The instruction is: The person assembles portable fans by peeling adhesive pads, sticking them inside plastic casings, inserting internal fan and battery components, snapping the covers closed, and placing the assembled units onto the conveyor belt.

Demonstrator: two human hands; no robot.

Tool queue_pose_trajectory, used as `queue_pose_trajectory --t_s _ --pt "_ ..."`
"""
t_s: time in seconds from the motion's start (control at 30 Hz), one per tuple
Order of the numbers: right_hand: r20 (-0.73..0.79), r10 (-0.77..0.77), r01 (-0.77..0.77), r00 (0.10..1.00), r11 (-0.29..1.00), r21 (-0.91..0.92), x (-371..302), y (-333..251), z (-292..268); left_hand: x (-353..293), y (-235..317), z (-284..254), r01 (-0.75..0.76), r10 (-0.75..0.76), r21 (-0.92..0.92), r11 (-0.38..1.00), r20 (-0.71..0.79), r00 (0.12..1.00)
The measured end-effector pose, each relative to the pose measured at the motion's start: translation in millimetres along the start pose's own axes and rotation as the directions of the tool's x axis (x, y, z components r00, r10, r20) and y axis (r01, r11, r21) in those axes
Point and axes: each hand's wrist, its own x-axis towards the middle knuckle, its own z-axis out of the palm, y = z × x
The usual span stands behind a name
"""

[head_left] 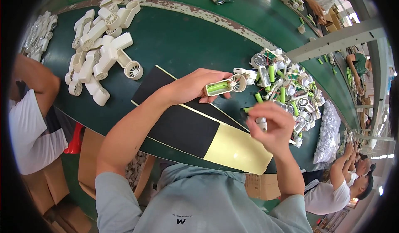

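Observation:
My left hand (193,85) is closed round a white handheld fan housing (220,87), its hollow side turned up. A green cell and thin wires lie inside its handle, and the round grille end points right. My right hand (272,123), smeared by motion, hovers at the near left edge of a heap of fan parts (282,83). Its thumb and forefinger are curved and apart, and I see nothing held between them. Below both hands lie black sheets (183,129) with a pale yellow sheet (237,147) at their right end.
White fan housings (99,50) are piled at the left. A bag of small white pieces (327,135) lies right of the parts heap. A metal post (336,44) crosses the far right. Cardboard boxes (89,162) stand below the table edge; people work on both sides.

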Motion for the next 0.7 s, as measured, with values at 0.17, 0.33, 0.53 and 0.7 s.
queue_pose_trajectory --t_s 0.17,0.33,0.53,0.7 --pt "0.106 -0.272 0.290 0.956 0.927 -0.237 66 5 24 -2 -5 -2 0.000 0.000 -0.016 1.000 -0.017 1.000" --pt "0.323 -0.279 0.363 0.905 0.900 -0.241 81 9 24 -1 3 2 0.020 -0.018 0.101 0.995 -0.021 1.000" --pt "0.413 -0.237 0.370 0.879 0.886 -0.279 83 2 28 -2 0 -3 -0.008 0.004 0.157 0.988 0.027 1.000" --pt "0.409 -0.201 0.347 0.890 0.881 -0.322 86 2 28 -7 15 0 0.049 -0.058 0.210 0.977 0.034 0.998"
